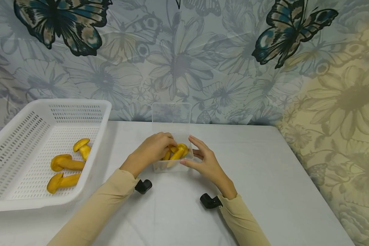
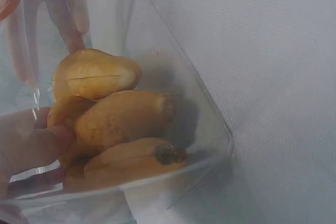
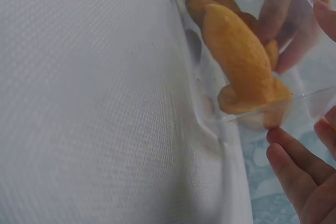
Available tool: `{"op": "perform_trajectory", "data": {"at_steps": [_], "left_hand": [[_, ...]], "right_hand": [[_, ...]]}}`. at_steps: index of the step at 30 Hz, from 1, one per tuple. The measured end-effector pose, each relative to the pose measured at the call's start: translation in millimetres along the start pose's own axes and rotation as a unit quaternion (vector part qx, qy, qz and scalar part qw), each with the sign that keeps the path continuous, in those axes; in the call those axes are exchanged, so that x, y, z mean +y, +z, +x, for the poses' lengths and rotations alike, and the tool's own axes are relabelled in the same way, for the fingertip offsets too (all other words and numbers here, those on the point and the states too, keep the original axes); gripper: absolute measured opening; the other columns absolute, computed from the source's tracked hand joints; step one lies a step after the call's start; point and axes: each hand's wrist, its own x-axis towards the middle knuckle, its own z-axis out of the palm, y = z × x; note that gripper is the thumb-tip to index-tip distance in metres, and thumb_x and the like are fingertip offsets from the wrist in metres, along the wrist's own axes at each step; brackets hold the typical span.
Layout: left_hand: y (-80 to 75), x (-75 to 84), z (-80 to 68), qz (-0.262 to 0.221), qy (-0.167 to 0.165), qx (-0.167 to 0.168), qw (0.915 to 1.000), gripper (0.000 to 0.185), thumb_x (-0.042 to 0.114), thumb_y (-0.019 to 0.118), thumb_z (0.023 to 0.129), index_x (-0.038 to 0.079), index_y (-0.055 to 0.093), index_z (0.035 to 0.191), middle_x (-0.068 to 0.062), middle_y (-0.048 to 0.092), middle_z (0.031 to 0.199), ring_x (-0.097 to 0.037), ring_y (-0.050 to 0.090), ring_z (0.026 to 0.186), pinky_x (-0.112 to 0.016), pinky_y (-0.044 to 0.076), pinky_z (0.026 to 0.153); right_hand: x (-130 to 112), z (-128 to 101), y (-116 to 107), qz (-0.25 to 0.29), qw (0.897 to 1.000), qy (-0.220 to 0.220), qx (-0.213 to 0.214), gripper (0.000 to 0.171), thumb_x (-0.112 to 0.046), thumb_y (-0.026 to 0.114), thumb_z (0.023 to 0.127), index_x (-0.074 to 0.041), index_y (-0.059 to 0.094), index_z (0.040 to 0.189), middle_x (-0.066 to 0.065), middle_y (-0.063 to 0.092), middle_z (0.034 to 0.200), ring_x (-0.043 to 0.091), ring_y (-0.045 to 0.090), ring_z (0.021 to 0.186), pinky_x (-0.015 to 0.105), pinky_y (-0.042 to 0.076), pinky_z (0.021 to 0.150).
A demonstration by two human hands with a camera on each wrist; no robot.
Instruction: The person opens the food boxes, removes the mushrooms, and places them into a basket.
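At table centre: left hand (image 1: 153, 150) curls its fingers onto mushrooms (image 1: 176, 152) inside the box (image 1: 172, 165).
Right hand (image 1: 203, 160): fingers straight, steadying the box's side.
Mushrooms: yellow-orange, stacked.
Head view only: basket (image 1: 6, 201) holding three more.

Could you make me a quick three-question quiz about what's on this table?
1. How many mushrooms lie in the white basket?
2. True or false: the left hand reaches into the clear box.
3. Where is the right hand? A) in the basket B) against the box's outer side C) flat on the table, far from the box

Key: 1. three. 2. true; its fingers are among the mushrooms inside. 3. B.
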Motion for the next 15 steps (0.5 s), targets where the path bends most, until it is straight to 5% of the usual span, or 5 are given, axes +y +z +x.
{"op": "perform_trajectory", "data": {"at_steps": [7, 15], "left_hand": [[-3.0, -5.7, -8.0, -0.002, 0.031, 0.053, 0.9981, 0.025, 0.005, 0.065, 0.095, 0.012, 0.072, 0.117, -0.002, 0.068, 0.118, -0.023, 0.062, 0.110, -0.039, 0.054, 0.098], [-6.0, -10.2, -15.7, -0.099, 0.040, 0.070, 0.9918, 0.031, 0.002, 0.058, 0.098, 0.006, 0.065, 0.128, -0.009, 0.057, 0.125, -0.026, 0.061, 0.111, -0.039, 0.055, 0.097]], "right_hand": [[1, 2, 1, -0.007, 1.000, -0.004, 0.001, 0.085, -0.027, 0.080, 0.084, -0.030, 0.032, 0.154, 0.000, 0.031, 0.161, 0.032, 0.058, 0.127, 0.047, 0.046, 0.110], [6, 3, 0, -0.005, 1.000, -0.010, 0.004, 0.084, -0.026, 0.081, 0.084, -0.028, 0.034, 0.154, -0.001, 0.031, 0.161, 0.035, 0.055, 0.130, 0.047, 0.046, 0.111]]}}
